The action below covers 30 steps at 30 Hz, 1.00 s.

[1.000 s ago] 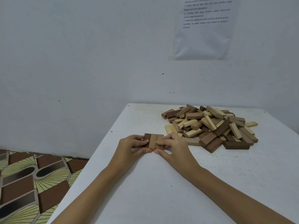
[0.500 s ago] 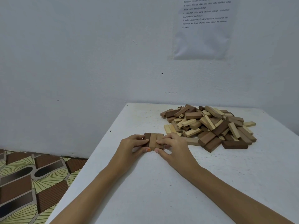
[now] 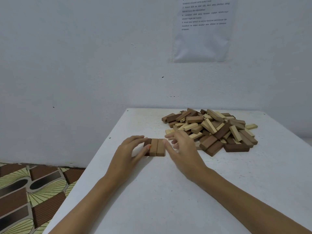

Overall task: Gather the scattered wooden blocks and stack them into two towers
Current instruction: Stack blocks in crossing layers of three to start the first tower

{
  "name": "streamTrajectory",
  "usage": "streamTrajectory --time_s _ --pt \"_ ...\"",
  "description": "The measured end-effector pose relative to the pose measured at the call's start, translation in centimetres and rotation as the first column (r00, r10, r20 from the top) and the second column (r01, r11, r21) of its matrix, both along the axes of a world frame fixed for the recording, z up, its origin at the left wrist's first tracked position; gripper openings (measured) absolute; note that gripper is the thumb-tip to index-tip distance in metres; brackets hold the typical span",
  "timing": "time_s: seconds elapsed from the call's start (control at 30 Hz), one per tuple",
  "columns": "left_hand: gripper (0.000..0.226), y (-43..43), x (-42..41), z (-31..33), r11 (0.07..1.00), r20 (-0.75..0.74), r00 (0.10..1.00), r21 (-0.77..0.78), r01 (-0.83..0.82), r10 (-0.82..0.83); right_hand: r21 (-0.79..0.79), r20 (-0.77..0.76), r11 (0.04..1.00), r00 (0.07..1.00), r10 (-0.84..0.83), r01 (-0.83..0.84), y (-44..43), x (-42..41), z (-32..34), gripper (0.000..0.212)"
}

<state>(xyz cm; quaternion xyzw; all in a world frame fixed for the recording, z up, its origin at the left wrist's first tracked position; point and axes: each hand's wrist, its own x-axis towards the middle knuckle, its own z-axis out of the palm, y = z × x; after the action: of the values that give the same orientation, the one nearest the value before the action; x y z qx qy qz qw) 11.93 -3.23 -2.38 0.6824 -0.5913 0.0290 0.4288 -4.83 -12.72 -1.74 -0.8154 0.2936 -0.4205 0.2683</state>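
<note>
Covering the floor, far left: a mat patterned in brown, green and black, below the desk's left edge.
Desk: white top, its far edge against a white wall.
Left hand: on the desk at the left of the row; fingers released and nearly straight, lying against the dark block, thumb tip touching its near part; nothing grasped.
Row of three blocks: flat on the desk between the hands, side by side and touching, running near to far; the leftmost dark brown, the other two mid brown.
Right hand: just right of the row, blurred; fingers spread and released, grasping nothing; whether the thumb touches the rightmost block cannot be told.
Sheet of paper: on the wall above the pile, its print too small to read.
Pile of blocks: a loose heap of dark, mid-brown and pale pieces lying crosswise, on the far right of the desk, apart from the row.
Pale block: flat on the desk at the pile's right edge.
</note>
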Motion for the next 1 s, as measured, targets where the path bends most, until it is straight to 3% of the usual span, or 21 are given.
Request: streamTrajectory --time_s 0.27,0.57,0.77,1.0 --pt "0.030 -1.1 -3.1 1.8 0.991 0.018 0.992 -0.049 0.126 -0.125 0.015 -0.003 0.998 0.998 -0.056 0.056 -2.1 -5.4 4.7 0.013" --pt "0.016 -6.2 -9.5 3.1 0.958 0.013 0.957 0.010 0.288 -0.288 0.062 0.013 0.976 0.978 -0.210 0.209 -4.9 -12.9 4.9 0.017" --pt "0.019 -9.4 -12.6 3.3 0.953 0.001 0.954 0.031 0.300 -0.300 0.141 -0.078 0.954 0.964 -0.255 0.264 -7.0 -16.0 3.1 0.019" --pt "0.021 -11.7 -13.8 2.3 0.977 0.112 0.971 0.050 0.206 -0.210 0.074 -0.275 0.972 0.942 -0.194 0.222 -8.5 -17.3 1.2 0.021"
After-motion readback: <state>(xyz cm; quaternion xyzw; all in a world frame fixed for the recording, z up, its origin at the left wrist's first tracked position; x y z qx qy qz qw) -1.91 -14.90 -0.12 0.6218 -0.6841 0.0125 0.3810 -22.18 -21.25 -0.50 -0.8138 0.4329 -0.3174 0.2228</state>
